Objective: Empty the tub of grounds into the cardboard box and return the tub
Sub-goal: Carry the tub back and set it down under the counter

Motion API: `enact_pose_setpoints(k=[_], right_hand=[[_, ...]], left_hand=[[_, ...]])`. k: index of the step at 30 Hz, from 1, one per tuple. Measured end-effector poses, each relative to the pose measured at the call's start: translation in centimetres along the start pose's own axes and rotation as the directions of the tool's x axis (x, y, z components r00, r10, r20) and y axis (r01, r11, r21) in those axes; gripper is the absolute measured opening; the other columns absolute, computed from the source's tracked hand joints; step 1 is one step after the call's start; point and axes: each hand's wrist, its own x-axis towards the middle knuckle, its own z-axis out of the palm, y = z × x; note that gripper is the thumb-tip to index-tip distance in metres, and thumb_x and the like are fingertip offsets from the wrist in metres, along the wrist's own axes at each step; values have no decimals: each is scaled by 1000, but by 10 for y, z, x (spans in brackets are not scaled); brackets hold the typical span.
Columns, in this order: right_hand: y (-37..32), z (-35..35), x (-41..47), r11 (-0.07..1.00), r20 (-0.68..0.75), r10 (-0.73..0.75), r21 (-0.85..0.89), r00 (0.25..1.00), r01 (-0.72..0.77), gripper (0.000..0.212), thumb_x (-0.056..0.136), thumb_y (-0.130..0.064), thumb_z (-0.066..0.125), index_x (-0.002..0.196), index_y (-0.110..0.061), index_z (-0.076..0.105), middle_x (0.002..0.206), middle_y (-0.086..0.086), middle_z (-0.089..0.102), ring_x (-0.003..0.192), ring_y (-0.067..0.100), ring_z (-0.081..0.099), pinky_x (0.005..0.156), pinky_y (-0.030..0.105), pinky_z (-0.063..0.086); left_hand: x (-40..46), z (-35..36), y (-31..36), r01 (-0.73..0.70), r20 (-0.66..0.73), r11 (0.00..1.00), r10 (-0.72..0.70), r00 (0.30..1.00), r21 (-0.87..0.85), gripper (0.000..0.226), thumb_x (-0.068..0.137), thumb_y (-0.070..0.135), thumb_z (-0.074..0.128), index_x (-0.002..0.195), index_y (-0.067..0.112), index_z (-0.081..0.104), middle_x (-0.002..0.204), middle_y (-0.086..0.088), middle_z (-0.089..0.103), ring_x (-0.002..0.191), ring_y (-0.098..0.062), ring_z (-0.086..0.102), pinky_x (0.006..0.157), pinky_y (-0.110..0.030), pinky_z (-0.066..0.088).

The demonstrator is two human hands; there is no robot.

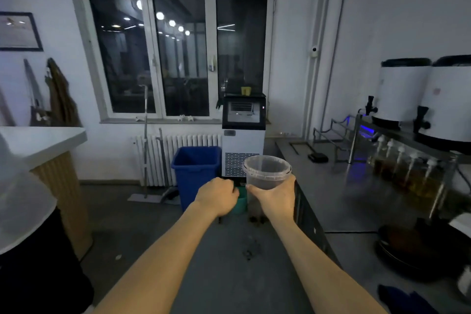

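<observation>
- Translucent plastic formed the tub (266, 173), held upright in the air at the near-left edge of the steel table (331, 186), mouth up, with a dark mass, probably grounds, showing dimly through its lower wall.
- Right hand (276, 197) wrapped the tub's lower half, thumb on the left side, fingers round the right and far side.
- Left hand (218, 196) was curled just beside the tub, apart from it; whether it held anything could not be told.
- Handling, as judged: thin-walled, light and somewhat flexible, so a hard squeeze could bow it; the thickened rim and the base looked the firmest places to take hold for tipping.
- No cardboard box could be picked out.
- Ahead on the floor stood a blue bin (196, 173), a white machine (243, 135) to its right, and a green container (240, 201) partly hidden behind the hands.
- Dark crumbs (251, 250) lay on the floor nearby.
- Syrup bottles (407, 173) and two white urns (428, 94) crowded the table's right side.
</observation>
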Motion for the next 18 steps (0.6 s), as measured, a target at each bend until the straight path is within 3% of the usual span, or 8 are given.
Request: enact_pose_setpoints(k=[5, 9, 13, 18], right_hand=[[25, 93, 82, 1000, -7, 23, -10, 1000, -23, 93, 50, -35, 98, 122, -22, 42, 108, -12, 53, 101, 10, 55, 69, 6, 36], [46, 149, 148, 999, -30, 45, -21, 999, -46, 92, 49, -37, 98, 120, -26, 41, 111, -10, 55, 101, 10, 55, 72, 7, 38], [82, 186, 209, 995, -64, 78, -51, 995, -81, 98, 49, -36, 99, 128, -22, 42, 116, -8, 56, 106, 13, 57, 83, 22, 46], [138, 225, 300, 995, -91, 80, -45, 993, -85, 97, 48, -34, 98, 126, -26, 41, 106, -18, 50, 97, 5, 52, 63, -1, 40]], left_hand=[[120, 10, -71, -32, 24, 999, 32, 999, 5, 30, 98, 40, 40, 83, 18, 55, 94, -8, 63, 75, -20, 51, 60, -34, 37], [214, 16, -112, -40, 31, 999, 41, 999, -18, 32, 98, 39, 40, 85, 16, 58, 98, -10, 64, 79, -24, 53, 64, -34, 39], [295, 39, -128, -64, 67, 997, 67, 995, -50, 32, 98, 40, 40, 90, 16, 59, 99, -8, 63, 76, -21, 50, 63, -33, 39], [401, 74, -138, -91, 94, 994, 96, 991, -54, 29, 96, 40, 40, 82, 19, 53, 100, -10, 64, 78, -22, 52, 63, -35, 39]])
